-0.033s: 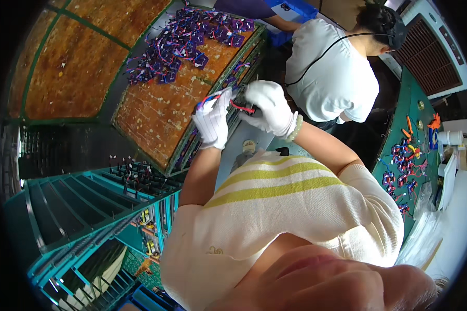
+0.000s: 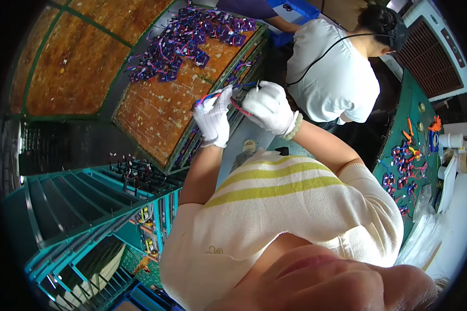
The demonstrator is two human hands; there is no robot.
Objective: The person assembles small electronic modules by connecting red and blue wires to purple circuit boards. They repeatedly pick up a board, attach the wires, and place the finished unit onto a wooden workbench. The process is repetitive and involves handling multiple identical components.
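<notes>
The gloved left hand (image 2: 213,120) has its thumb and fingertips pressed together, pinching the red and blue wires (image 2: 208,97), which stick out past its left side. The gloved right hand (image 2: 270,108) is just beside it, its fingers curled inward; the tips are hidden, so what they pinch cannot be told. A red cord (image 2: 241,108) shows at its left edge, and dark and blue strands lie between the two hands. A pale beaded bracelet (image 2: 295,127) circles the right wrist.

The wires are held in the air, near the right edge of a worn wooden table (image 2: 153,119). On the table's far part lies a heap of purple boards (image 2: 179,49) with tangled leads; more pieces show on a level below the top.

Farther right, a person in a white shirt (image 2: 332,72) has their back turned. At the right, a green bench (image 2: 393,124) carries a cluster of wired parts (image 2: 402,165) and an orange tool (image 2: 408,129). Near left stands a teal metal rack (image 2: 72,207).
</notes>
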